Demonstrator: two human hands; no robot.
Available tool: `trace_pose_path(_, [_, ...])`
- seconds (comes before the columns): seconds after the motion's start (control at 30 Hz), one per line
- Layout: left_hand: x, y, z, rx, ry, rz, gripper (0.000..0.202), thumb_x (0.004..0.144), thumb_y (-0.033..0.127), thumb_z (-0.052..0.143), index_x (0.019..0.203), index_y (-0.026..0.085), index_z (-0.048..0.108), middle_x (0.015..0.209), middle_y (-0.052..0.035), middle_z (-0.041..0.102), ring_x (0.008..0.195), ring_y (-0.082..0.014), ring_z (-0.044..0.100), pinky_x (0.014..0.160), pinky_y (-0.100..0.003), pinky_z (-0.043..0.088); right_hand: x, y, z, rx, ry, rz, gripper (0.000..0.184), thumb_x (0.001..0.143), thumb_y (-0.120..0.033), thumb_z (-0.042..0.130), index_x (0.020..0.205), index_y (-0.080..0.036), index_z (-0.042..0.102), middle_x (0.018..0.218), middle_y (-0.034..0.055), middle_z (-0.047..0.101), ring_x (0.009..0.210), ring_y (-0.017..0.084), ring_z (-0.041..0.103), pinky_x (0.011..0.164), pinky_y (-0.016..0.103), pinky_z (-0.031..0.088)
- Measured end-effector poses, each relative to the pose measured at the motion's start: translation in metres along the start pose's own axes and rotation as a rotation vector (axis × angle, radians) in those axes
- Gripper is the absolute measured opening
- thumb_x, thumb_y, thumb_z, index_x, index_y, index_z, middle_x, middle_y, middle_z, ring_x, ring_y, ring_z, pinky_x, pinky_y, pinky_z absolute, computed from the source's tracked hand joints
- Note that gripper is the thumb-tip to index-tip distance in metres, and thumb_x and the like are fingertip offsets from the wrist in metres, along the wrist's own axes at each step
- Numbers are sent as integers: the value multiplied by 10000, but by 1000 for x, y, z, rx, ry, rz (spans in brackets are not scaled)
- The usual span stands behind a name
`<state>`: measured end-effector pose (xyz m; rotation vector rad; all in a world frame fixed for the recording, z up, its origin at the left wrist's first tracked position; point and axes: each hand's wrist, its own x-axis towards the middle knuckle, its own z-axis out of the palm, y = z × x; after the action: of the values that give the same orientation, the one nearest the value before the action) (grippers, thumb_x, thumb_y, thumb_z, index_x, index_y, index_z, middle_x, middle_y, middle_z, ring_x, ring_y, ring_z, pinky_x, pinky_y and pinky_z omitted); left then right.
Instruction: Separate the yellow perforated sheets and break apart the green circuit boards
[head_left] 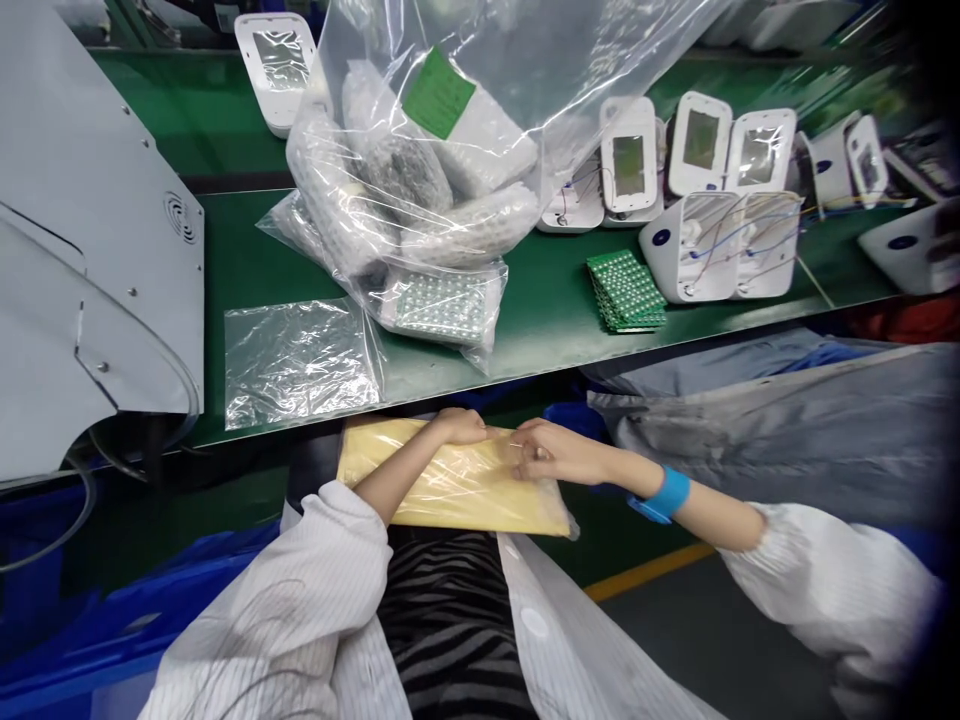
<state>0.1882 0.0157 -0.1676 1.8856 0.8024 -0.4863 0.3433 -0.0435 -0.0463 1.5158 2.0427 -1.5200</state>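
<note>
A flat yellow packet in clear plastic wrap [450,480] lies across my lap, below the bench edge. My left hand [460,427] is closed at the packet's upper edge, its fingertips hidden from me. Close beside it on the right, my right hand [553,452] has curled fingers pinching at the plastic near the upper right part of the packet. A blue band [664,495] circles my right wrist. Straight ahead on the bench rests a large clear bag [420,170] of bubble-wrapped parts, with a smaller bag of circuit boards [442,305] at its front.
An empty clear plastic bag [300,365] lies flat on the green bench [540,340]. Green circuit boards [626,290] are stacked to the right, beside white housings [694,245] with loose wires. A grey metal machine [97,260] stands left. Blue crates [135,620] are below it.
</note>
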Motion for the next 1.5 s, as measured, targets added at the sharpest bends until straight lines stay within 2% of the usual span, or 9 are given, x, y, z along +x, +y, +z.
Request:
trace_pose_path(0.1, [-2,0,0,-6,7,-7,536,823,664,403,949,244,710,1012,-57,724,987,-260,654,803,-280,460,8,-5,-8,98,-149,26,390,822,-507,568,1025,-180,625,740,-6,639,661,152,570,619,241,399])
trace_pose_path(0.17, [-2,0,1,-10,12,-9,518,832,654,413,911,240,713,1005,-55,724,998,-261,650,811,-284,463,14,-12,-10,-12,-215,20,366,806,-529,575,825,-178,674,649,-7,607,612,146,547,652,262,414])
trace_pose_path(0.27, [0,-1,3,-13,16,-9,511,864,636,423,920,208,697,1012,-69,707,1001,-256,640,848,-343,474,28,-24,-4,-239,-250,4,426,658,-525,710,473,-176,552,474,-24,465,550,145,501,779,345,429])
trace_pose_path(0.37, [3,-3,6,-12,13,-4,435,901,547,483,1012,160,648,1038,-73,673,976,-211,629,883,-404,481,43,-34,9,-379,-279,-6,374,471,-406,813,431,-186,513,453,-50,420,623,185,540,920,446,394])
trace_pose_path(0.47, [3,-5,8,-10,17,8,402,904,519,502,994,154,643,1009,-63,668,951,-200,626,870,-398,485,50,-41,19,-512,-338,-21,327,477,-217,761,373,-190,453,405,-55,388,656,211,568,943,477,393])
trace_pose_path(0.57, [1,-6,8,-22,32,23,475,879,600,443,885,190,682,916,-50,695,916,-226,641,812,-345,478,39,-46,26,-573,-304,-52,295,504,-21,643,379,-185,433,452,-21,493,667,218,599,966,472,376])
trace_pose_path(0.7, [-6,-7,7,-55,54,45,554,833,680,377,859,233,703,876,-34,713,884,-238,652,747,-279,453,10,-48,32,-683,-251,-128,266,556,84,537,521,-179,565,609,28,623,751,230,636,1058,491,259])
trace_pose_path(1.2, [-6,-14,9,-157,34,68,561,788,686,409,872,219,708,870,-30,713,813,-219,653,728,-275,452,-44,-22,40,-1096,52,-457,228,747,1,511,631,-178,590,592,-3,542,605,173,529,1121,613,161])
trace_pose_path(1.5, [-5,-19,10,-247,-19,35,477,774,640,494,932,257,729,945,-23,728,951,-248,647,883,-327,451,-80,3,15,-875,67,-383,245,720,11,501,610,-199,559,621,-28,543,645,162,573,1138,626,86])
